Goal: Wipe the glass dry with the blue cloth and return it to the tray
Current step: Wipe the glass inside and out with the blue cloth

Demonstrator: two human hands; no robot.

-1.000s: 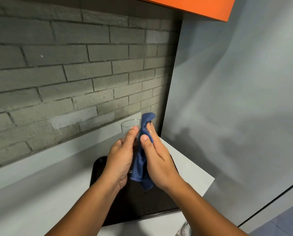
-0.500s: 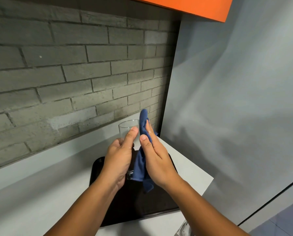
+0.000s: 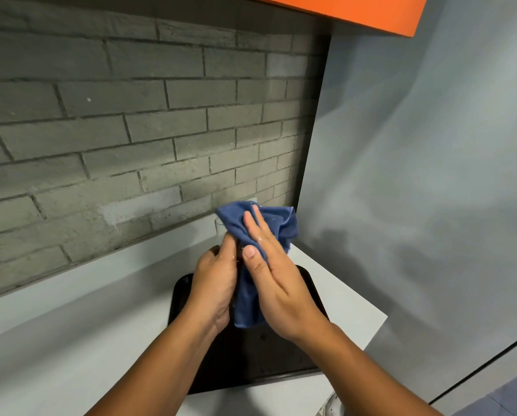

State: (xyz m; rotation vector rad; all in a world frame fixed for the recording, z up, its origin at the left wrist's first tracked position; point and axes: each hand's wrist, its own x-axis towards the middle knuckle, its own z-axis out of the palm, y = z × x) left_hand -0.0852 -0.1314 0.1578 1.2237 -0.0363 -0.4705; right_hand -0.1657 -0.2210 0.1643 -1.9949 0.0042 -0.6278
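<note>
My left hand (image 3: 213,288) grips a clear drinking glass (image 3: 219,229), held upright above the black tray (image 3: 251,364). Only a sliver of the glass's left rim shows; the rest is hidden. The blue cloth (image 3: 276,225) is draped over the top of the glass and hangs down its right side. My right hand (image 3: 276,283) presses the cloth flat against the glass, fingers straight and pointing up, thumb against the cloth. The tray lies on the white counter below both hands.
The white counter (image 3: 71,340) runs along a grey brick wall (image 3: 116,130) and ends at a corner on the right. A plain grey wall (image 3: 416,175) stands right of it. An orange cabinet edge (image 3: 356,10) hangs overhead.
The cloth has spread up and over the rim of the glass, now covering its mouth. My right hand slid upward along the glass. My left hand keeps the same grip.
</note>
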